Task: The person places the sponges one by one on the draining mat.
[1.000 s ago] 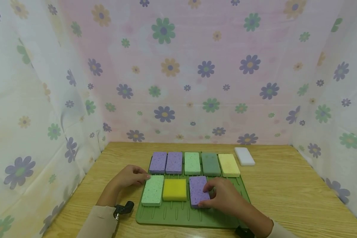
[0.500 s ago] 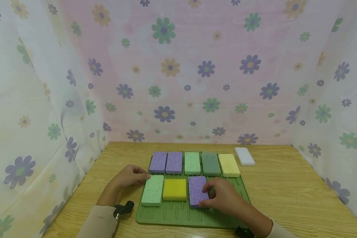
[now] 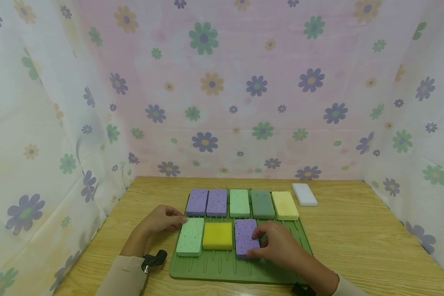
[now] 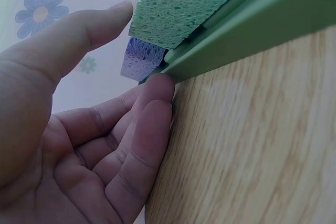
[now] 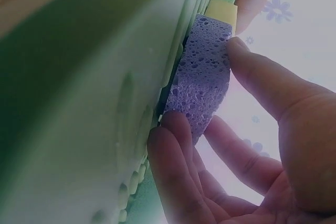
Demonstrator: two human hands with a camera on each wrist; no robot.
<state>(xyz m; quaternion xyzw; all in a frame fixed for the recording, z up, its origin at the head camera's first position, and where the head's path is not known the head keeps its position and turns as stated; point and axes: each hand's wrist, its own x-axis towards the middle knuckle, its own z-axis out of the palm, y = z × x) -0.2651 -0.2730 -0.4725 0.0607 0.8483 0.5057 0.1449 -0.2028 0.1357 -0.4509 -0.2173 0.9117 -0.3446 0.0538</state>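
Observation:
My right hand holds a purple sponge by its right side, in the front row on a green ribbed mat. In the right wrist view the thumb lies at the upper edge of the purple sponge, with fingertips along its side by the mat. My left hand rests at the mat's left edge, its thumb at the corner of a light green sponge. Seen from the left wrist, its other fingers curl loosely beside the mat's rim, holding nothing. Between the two sponges lies a yellow sponge.
Along the mat's back row lie two purple sponges, a light green one, a dark green one and a pale yellow one. A white sponge sits off the mat on the wooden table. Flowered cloth encloses the table.
The right hand has shifted the front purple sponge slightly left, toward the yellow sponge. The left hand has stayed in place.

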